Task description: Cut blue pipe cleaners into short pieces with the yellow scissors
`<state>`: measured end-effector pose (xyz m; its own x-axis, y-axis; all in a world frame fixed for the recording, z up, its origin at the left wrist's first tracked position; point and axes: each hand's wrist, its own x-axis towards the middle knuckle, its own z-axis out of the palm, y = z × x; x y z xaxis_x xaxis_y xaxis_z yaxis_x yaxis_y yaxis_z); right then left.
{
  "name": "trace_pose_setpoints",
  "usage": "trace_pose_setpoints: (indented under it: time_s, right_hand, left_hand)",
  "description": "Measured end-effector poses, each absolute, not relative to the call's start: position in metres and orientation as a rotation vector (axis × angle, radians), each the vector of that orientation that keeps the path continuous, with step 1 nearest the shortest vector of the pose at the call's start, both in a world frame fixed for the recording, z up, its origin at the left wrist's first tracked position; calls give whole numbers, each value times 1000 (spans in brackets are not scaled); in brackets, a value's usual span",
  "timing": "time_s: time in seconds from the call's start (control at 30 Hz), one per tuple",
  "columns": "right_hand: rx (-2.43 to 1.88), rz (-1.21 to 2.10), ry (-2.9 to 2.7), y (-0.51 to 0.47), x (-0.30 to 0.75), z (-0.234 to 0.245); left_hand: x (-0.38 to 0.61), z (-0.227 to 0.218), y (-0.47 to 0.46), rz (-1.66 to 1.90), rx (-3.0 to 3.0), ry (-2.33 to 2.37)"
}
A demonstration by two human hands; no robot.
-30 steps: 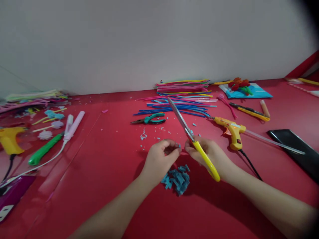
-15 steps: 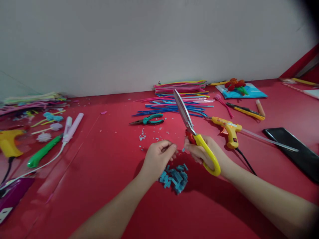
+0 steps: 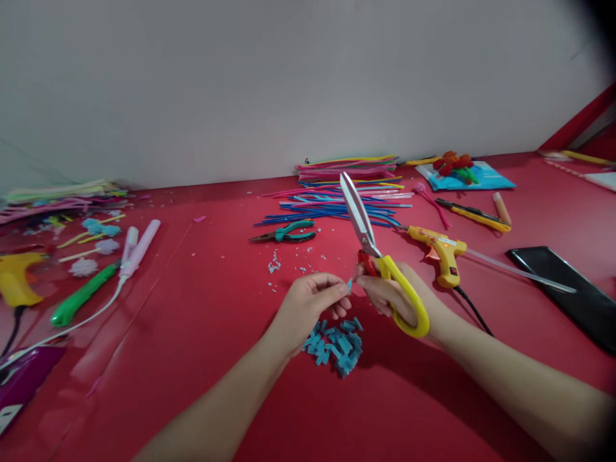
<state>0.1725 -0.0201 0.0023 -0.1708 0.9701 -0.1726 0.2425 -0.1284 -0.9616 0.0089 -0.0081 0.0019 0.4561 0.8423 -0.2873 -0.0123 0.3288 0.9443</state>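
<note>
Your left hand [image 3: 312, 298] had thumb and forefinger pressed together, pinching a small blue piece [image 3: 350, 284] just above a loose heap of similar blue bits [image 3: 342, 348]. Your right hand [image 3: 392, 292] was closed around the yellow-handled scissors [image 3: 369, 245], blades up and angled away from you; its fingertips came right beside the blue piece, though whether they touched it I couldn't tell. Handling looked fiddly: a light pinch at one end seemed best, leaving the rest showing, since a hard squeeze would likely bend something so slight. With the scissors riding in the same hand as those working fingertips, a steady wrist seemed wise, points held clear of the left fingers. A low hold over the heap probably suited a dropped piece too. As for room, the surface [image 3: 202, 308] ran back to the wall [image 3: 240, 83], with pipe cleaners [image 3: 332, 210] lying in bunches before it and pliers [image 3: 286, 233] nearer you. Rightward was tighter: the glue gun [image 3: 447, 253] sat near your right hand, its cord running toward your forearm. The wider gap lay left, out to the pink straightener [image 3: 137, 250]. The near edge was out of view.
</note>
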Motion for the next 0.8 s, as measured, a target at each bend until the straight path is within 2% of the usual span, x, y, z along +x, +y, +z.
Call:
trace_pose_setpoints:
  time_s: [0.43,0.67,0.8]
  right_hand:
    - [-1436,1363,-1422,-25,164,5]
    - [-1650,846,-1853,-28,176,3]
    - [-1637,873,-1848,-29,173,-3]
  left_hand:
    - [12,-2,-12,686,971,878]
    - [5,-1,-4,1088,865,984]
    - [6,-1,-4,1123,891,991]
